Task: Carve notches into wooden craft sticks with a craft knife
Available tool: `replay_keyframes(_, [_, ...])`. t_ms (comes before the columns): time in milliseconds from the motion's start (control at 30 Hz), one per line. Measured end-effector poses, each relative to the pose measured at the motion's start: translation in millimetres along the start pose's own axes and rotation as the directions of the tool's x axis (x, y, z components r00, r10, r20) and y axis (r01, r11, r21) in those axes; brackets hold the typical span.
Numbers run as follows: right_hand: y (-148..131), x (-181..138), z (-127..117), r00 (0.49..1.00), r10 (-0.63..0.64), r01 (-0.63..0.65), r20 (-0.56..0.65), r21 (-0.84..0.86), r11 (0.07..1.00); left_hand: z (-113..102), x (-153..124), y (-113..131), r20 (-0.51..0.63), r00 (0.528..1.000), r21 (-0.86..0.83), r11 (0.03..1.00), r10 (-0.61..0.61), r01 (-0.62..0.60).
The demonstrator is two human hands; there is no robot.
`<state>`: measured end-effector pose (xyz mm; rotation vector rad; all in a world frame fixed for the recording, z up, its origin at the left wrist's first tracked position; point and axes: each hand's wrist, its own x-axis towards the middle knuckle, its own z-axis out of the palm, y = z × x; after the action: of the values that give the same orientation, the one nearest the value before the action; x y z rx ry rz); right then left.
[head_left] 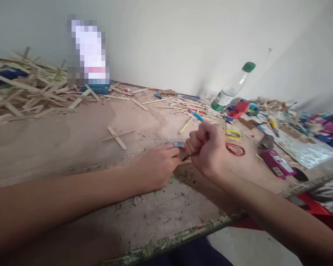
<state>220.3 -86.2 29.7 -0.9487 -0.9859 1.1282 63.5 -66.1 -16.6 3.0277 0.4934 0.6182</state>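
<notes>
My right hand [207, 149] is closed in a fist around a utility knife [179, 144], whose thin blade points left just above my left fingers. Most of the knife's handle is hidden in the fist. My left hand [158, 164] rests low over the table with its fingers pressed together on a thin wooden craft stick [186, 162]. Only a short end of that stick shows between the two hands. To the left, two craft sticks lie crossed [116, 137] on the tabletop. A blue pen-like piece [196, 115] shows just beyond my right fist.
Loose craft sticks [36, 92] are heaped at the back left, near a blurred-out upright object [91, 51]. A green-capped bottle [227, 92] leans at the back. Right of my hand are red-handled scissors [235, 149], a yellow tape roll [233, 134] and a purple box [277, 162].
</notes>
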Motion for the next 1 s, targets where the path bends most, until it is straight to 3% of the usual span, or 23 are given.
replay_keyframes(367, [7,-11,-6,0.998,-0.068,0.068,-0.008,-0.003,0.998,-3,2,1,0.088,0.995,-0.04,0.997,-0.055,0.059])
replay_keyframes(767, [-1,21,-22,0.996,0.081,-0.074,-0.035,0.164,0.984,-4,3,1,0.101,0.994,-0.006,0.999,-0.039,0.04])
replay_keyframes(1000, [-6,13,-18,0.999,0.051,-0.05,-0.002,0.175,0.983,-5,2,1,0.078,0.996,-0.02,0.999,-0.034,0.035])
